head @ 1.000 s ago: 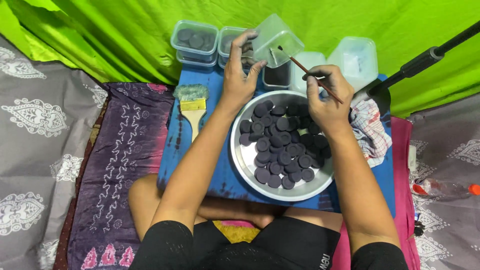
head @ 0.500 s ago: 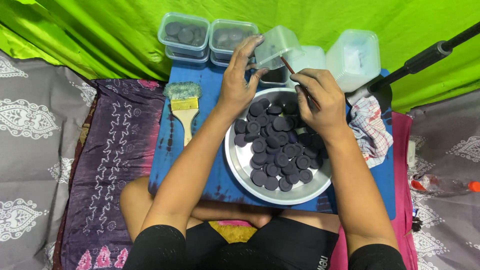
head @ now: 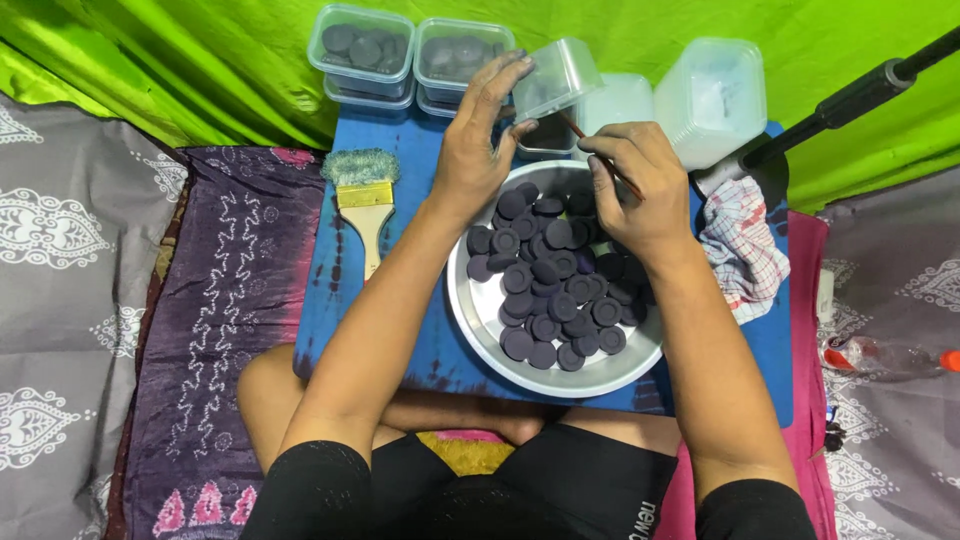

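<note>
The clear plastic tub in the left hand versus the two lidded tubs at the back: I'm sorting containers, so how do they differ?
The clear plastic tub in the left hand is tilted and lifted off the blue board; the two lidded clear tubs stand upright in stacks at the back. The held tub looks empty and has no lid; the lidded tubs hold dark round discs. All are clear, rectangular, similar-sized plastic.
</note>
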